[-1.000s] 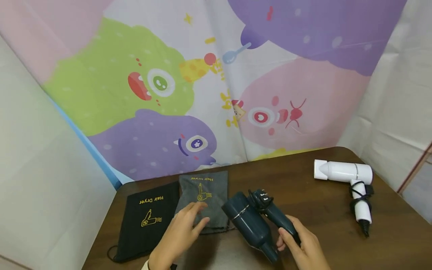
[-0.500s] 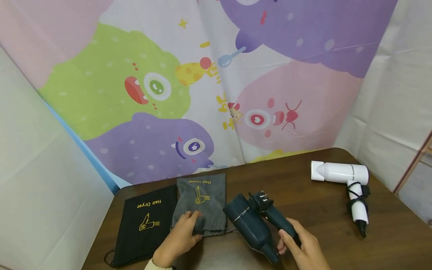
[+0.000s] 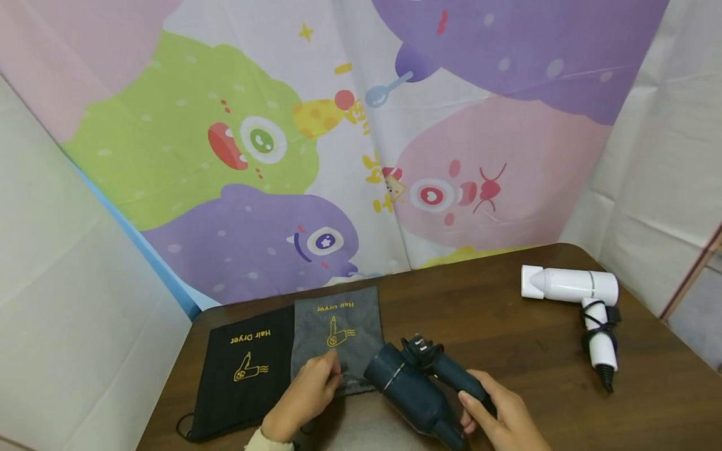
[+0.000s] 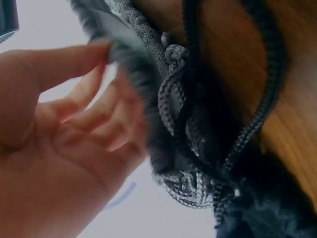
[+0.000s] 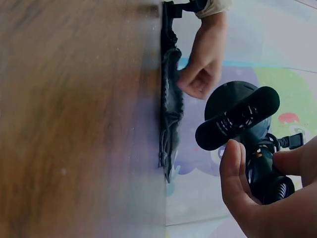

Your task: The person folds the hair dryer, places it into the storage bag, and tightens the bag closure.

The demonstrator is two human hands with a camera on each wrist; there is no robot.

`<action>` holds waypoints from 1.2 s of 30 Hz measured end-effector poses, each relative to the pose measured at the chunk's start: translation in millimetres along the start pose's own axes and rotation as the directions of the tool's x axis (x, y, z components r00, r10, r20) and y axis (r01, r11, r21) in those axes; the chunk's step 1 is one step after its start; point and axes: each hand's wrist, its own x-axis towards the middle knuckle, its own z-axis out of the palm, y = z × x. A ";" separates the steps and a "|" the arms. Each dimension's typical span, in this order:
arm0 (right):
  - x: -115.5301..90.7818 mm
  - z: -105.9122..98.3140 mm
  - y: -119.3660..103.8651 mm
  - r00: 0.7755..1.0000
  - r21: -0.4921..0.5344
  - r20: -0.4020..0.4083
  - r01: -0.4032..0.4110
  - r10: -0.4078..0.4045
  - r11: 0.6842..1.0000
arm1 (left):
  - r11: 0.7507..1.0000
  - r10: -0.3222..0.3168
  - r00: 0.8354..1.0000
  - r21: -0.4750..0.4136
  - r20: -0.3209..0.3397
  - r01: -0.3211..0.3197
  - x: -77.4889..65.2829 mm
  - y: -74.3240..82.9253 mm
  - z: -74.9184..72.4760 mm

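Observation:
The left hand (image 3: 309, 393) is at the near edge of a grey drawstring bag (image 3: 354, 319) printed "Hair Dryer". In the left wrist view its thumb and a finger pinch the gathered rim (image 4: 136, 74) of that bag, beside knotted grey cords (image 4: 176, 54). My right hand (image 3: 502, 410) grips the handle of a dark blue hair dryer (image 3: 408, 391), held up just right of the grey bag. The dryer's flat nozzle (image 5: 237, 118) faces the right wrist camera, and its cord and plug (image 3: 422, 351) are bundled at the handle.
Left of the grey bag lies a black drawstring bag (image 3: 242, 376) with the same print. A white hair dryer (image 3: 570, 285), cord wound on its handle, lies at the table's (image 3: 564, 351) right. A cartoon-print cloth (image 3: 254, 232) hangs behind the table's back edge.
The left hand has come down onto the grey bag's near edge, and its fingers have closed on the rim. The blue dryer has shifted slightly downward in the head view.

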 end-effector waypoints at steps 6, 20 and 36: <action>-0.4 -0.5 -0.8 0.998 0.010 0.059 0.018 -0.018 1.000 | 0.980 0.122 0.933 0.190 -0.339 -0.059 4.1 12.5 -1.0; -2.3 6.6 -3.8 0.976 0.079 0.205 0.058 -0.073 0.995 | 0.955 0.221 0.907 0.270 -0.359 -0.126 3.8 28.7 -15.5; 1.5 4.8 -8.0 0.969 0.068 0.237 0.053 -0.068 0.996 | 0.984 0.173 0.901 0.097 -0.398 -0.147 6.7 37.1 -28.7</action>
